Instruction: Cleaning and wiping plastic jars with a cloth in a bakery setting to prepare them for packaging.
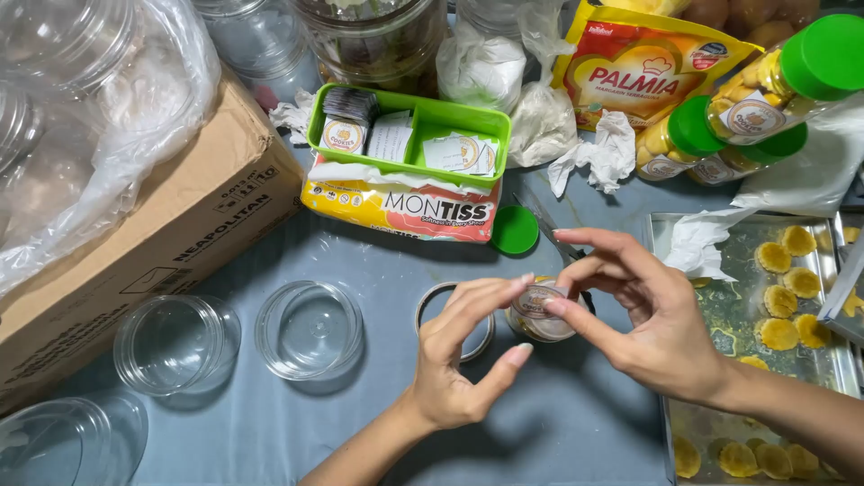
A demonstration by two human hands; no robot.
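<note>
Fingers meet over a small filled jar at mid-frame

Jar [538,315] of yellow cookies sits on the blue-grey desk [378,423] just right of centre, its round paper label facing up. The left hand [459,360] curls over it from the left, thumb below and forefinger above, the tips resting on the jar's rim; its grip is loose and grasps nothing outright, more a steadying touch. The right hand [648,315] comes in from the right with forefinger and thumb pinched at the label's edge, the other fingers fanned up out of the way, so the label stays in sight while it is pressed. Whether that pinch holds the label or only pushes on it I cannot tell.

Just left of the jar lies a roll of clear tape [454,319], touching the left fingers. Two empty clear jars [238,337] stand open further left, near a cardboard box [144,243]. Above centre, a green tray [409,130] holds stacks of round labels and rests on a tissue pack [400,207], close enough to reach. A green lid [515,229] lies beside the pack. At the right edge a metal baking tray [720,315] carries loose cookies, and finished green-capped jars [765,108] lie at the upper right.
</note>
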